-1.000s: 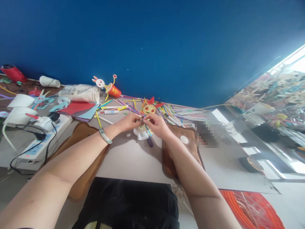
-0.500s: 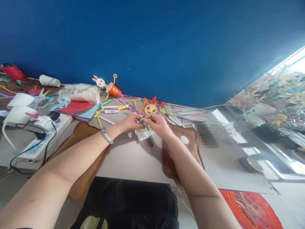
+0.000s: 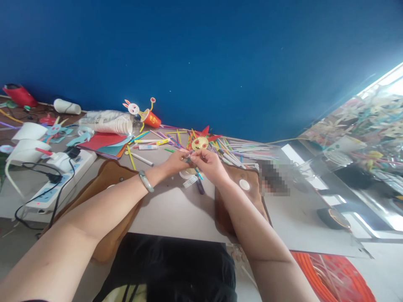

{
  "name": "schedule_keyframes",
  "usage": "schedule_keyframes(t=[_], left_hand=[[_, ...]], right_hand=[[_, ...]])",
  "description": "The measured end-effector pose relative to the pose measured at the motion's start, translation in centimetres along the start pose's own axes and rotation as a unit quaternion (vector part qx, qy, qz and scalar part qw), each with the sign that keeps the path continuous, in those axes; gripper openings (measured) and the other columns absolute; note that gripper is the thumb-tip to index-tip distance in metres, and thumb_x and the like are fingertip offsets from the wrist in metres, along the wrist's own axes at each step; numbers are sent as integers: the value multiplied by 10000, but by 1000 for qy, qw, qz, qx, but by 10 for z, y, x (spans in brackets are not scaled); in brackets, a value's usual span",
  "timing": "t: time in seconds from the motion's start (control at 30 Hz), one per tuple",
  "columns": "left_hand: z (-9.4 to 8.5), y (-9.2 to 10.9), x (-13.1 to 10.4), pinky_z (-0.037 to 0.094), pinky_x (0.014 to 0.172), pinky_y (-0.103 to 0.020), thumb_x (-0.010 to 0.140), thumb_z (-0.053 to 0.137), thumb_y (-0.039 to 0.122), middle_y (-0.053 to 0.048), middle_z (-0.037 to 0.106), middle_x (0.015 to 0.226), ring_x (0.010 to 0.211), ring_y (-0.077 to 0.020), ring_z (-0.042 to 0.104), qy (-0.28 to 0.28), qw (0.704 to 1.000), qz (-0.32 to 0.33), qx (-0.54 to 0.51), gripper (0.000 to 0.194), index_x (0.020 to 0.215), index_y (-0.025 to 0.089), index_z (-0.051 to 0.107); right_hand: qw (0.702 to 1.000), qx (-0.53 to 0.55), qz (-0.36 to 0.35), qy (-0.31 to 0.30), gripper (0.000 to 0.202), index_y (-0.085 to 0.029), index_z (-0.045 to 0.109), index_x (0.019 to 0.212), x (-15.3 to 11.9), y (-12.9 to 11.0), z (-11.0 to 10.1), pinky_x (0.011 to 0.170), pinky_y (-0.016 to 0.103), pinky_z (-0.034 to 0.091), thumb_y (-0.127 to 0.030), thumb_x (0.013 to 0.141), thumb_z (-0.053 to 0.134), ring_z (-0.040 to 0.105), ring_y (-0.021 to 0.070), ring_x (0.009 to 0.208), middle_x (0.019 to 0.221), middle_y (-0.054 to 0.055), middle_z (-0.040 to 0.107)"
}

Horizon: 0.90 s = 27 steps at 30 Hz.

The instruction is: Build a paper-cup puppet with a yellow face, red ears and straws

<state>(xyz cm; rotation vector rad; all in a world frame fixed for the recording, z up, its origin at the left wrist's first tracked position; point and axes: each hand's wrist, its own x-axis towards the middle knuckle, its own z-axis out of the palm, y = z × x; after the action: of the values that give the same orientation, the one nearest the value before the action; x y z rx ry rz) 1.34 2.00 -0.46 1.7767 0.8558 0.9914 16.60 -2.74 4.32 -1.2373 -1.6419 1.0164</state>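
Note:
My left hand point(image 3: 180, 162), with a pale green bangle point(image 3: 146, 181) at its wrist, meets my right hand point(image 3: 208, 164) over the middle of the table. Fingertips of both are pinched together; whatever lies between them is too small to name. A thin blue strip point(image 3: 199, 173) shows just under my right fingers, and I cannot tell whether it is held. Below the hands are a small clear plastic piece point(image 3: 190, 181) and a dark purple pen-like stick point(image 3: 200, 186). Right behind them lies a yellow round face cutout point(image 3: 199, 144) with red pointed ears.
Coloured sticks point(image 3: 244, 147) spread along the wall. Left are stacked paper cups point(image 3: 113, 126), coloured paper point(image 3: 102, 141) and a power strip point(image 3: 59, 184) with cables. A red cup point(image 3: 152, 119) bears a rabbit face. Brown pads point(image 3: 231, 205) lie beneath my forearms.
My left hand and wrist have shifted slightly right and down. My right hand has hardly moved, and the fingertips of both stay together.

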Motion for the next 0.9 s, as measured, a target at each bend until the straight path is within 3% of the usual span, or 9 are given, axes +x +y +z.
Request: schedule_keyframes(t=[0.27,0.5,0.67,0.9], left_hand=[[4,-12,0,395,651,-269,704,609,366,9,538,619,695,-157,523,0,998,-38,59,226,634,151,611],[1,-3,-2,423,724,-283,721,617,342,-12,602,666,772,-185,575,-5,998,-21,65,208,648,150,648],[-2,0,-3,437,753,-279,722,636,332,-16,652,723,801,-187,601,-24,998,-35,35,205,714,143,714],[-5,1,-3,438,706,-265,700,643,347,-26,671,755,779,-180,590,-78,990,-114,-1,246,788,139,738]], right_hand=[[1000,-11,4,1,251,-167,621,806,2,2,0,539,240,346,-416,780,646,453,90,532,610,-28,551],[1000,-17,-2,20,245,-176,617,780,4,4,-1,518,242,333,-421,786,622,446,106,543,539,-45,460],[1000,-10,1,27,271,-178,609,777,6,7,-2,513,241,342,-447,766,636,449,108,549,571,-34,502],[999,-22,12,23,301,-170,624,785,5,7,-3,509,242,340,-469,760,650,425,97,524,571,-38,503]])
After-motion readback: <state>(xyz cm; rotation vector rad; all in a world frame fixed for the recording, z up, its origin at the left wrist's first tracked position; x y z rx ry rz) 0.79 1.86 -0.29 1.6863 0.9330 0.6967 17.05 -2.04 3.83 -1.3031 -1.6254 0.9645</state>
